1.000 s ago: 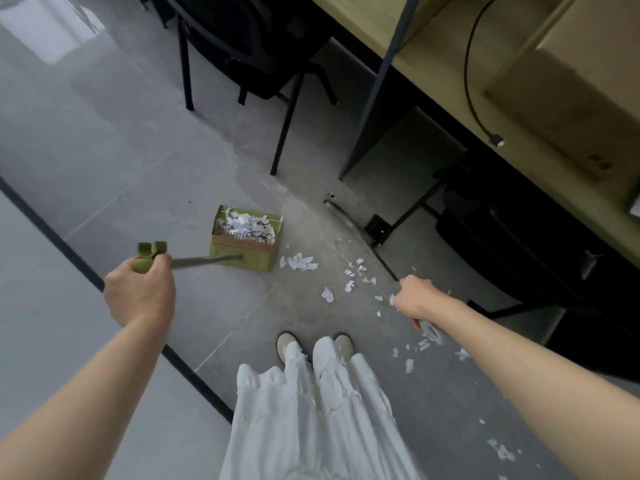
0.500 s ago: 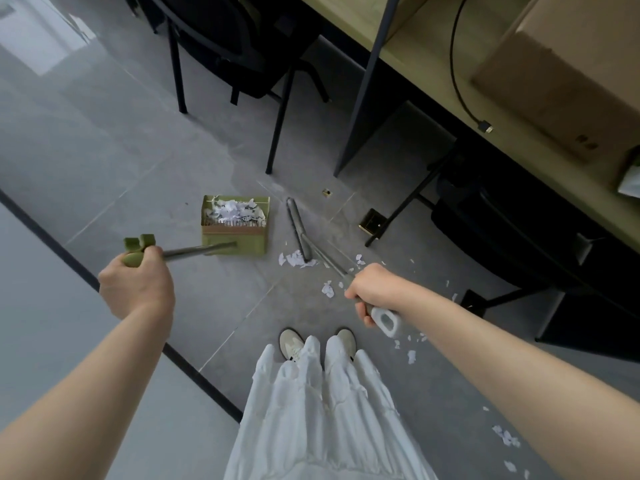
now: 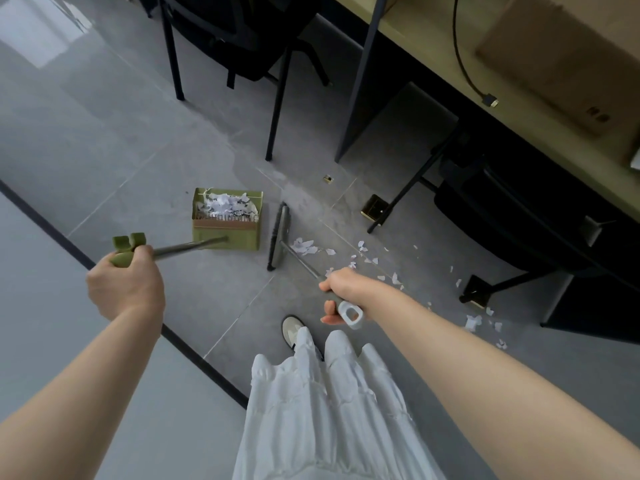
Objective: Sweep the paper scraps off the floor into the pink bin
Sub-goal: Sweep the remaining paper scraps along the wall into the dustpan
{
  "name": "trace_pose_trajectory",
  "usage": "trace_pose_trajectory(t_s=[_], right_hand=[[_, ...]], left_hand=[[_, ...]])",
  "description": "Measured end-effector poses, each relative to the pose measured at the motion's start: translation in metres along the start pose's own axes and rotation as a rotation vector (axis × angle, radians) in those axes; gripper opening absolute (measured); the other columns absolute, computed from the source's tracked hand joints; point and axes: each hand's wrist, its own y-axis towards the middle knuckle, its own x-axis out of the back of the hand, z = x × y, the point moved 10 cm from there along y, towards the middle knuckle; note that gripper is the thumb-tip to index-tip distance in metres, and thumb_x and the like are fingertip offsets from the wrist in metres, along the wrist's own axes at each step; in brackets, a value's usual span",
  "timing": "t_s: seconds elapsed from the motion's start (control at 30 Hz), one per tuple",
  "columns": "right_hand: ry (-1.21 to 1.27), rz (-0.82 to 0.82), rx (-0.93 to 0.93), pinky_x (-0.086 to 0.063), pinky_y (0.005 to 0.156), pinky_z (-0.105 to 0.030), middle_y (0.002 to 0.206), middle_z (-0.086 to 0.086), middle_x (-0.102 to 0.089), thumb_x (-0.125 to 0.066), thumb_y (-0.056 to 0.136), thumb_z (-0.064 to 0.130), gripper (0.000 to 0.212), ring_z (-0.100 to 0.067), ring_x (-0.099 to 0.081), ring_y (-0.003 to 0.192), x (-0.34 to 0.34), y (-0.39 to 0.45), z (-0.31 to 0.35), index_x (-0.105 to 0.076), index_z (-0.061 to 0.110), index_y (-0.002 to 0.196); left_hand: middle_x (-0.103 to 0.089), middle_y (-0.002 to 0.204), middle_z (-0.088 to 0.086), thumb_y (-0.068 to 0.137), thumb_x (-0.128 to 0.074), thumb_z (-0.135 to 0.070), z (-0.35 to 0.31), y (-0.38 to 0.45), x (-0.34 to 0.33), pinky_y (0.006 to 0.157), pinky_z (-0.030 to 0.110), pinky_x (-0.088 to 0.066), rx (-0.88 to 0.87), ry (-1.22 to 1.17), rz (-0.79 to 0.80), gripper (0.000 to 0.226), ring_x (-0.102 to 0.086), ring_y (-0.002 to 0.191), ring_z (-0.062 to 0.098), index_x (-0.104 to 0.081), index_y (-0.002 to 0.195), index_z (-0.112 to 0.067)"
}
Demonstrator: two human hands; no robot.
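The left hand (image 3: 126,289) is gripping the green plastic end of a dustpan handle (image 3: 188,247), fingers curled tight round it, a forked clip sticking up above the knuckles. The thin grey metal rod of that handle is running down to the dustpan (image 3: 227,221), a boxy olive-green tray standing on the floor with a comb-like row of teeth across its front and a heap of crumpled white paper scraps (image 3: 227,206) lying inside.

The right hand (image 3: 341,289) is wrapping round the grip of the broom (image 3: 278,237); a pale, rounded plastic loop at the handle's end is poking out below the fist. The slim metal shaft is slanting down to a long, narrow, dark broom head that is resting on the floor just beside the dustpan's right wall, roughly parallel with it.

More torn scraps on the floor (image 3: 304,245) are lying right of the broom head, the nearest clump touching or almost touching the shaft, with smaller flecks trailing away toward the black chair legs (image 3: 483,292) under the desk (image 3: 433,46). The floor (image 3: 104,150) is showing as smooth, glossy grey tile with fine grout lines and one dark strip. A cardboard box (image 3: 568,53) and a black cable (image 3: 462,60) are lying on the pale wooden desk. A white pleated skirt (image 3: 329,410) and a pale shoe (image 3: 292,330) are showing below. No pink bin is appearing in view
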Motion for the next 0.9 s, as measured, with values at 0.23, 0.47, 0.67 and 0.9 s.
trace_pose_trajectory(t_s=[0.23,0.47,0.67,0.9], right_hand=[[0.005,-0.098,-0.055,-0.05,0.038,-0.027,0.093,-0.014,-0.044,-0.045,0.095,0.011,0.026,-0.014,-0.038,0.026,0.057,0.002,-0.042,-0.044,0.011,0.121],[0.047,-0.14,-0.12,-0.042,0.039,-0.023,0.078,-0.011,-0.046,-0.05,0.09,0.009,0.011,-0.016,-0.039,0.04,0.137,-0.004,-0.108,-0.043,0.011,0.098],[-0.015,-0.118,-0.162,-0.051,0.039,-0.03,0.086,-0.011,-0.045,-0.049,0.095,0.015,0.016,-0.014,-0.038,0.026,0.206,-0.015,-0.177,-0.043,0.004,0.104],[-0.05,-0.148,-0.123,-0.052,0.04,-0.028,0.085,-0.011,-0.044,-0.046,0.094,0.012,0.008,-0.012,-0.038,0.029,0.26,-0.049,-0.229,-0.047,0.008,0.101]], left_hand=[[-0.061,0.081,0.01,0.08,-0.06,-0.036,0.006,-0.043,-0.006,0.075,0.038,-0.047,0.007,0.03,0.016,0.02,-0.057,0.079,0.032,-0.059,0.069,-0.019],[-0.061,0.081,0.009,0.081,-0.058,-0.038,0.018,-0.114,-0.015,0.077,0.042,-0.051,-0.005,0.025,0.015,0.025,-0.059,0.08,0.032,-0.065,0.079,-0.013],[-0.062,0.082,0.007,0.08,-0.057,-0.041,0.038,-0.188,-0.022,0.081,0.045,-0.054,-0.039,0.023,0.006,0.027,-0.061,0.084,0.034,-0.065,0.08,-0.015],[-0.063,0.083,0.008,0.08,-0.058,-0.043,0.062,-0.256,-0.027,0.078,0.044,-0.053,-0.049,0.004,0.004,0.032,-0.061,0.081,0.033,-0.068,0.084,-0.013]])
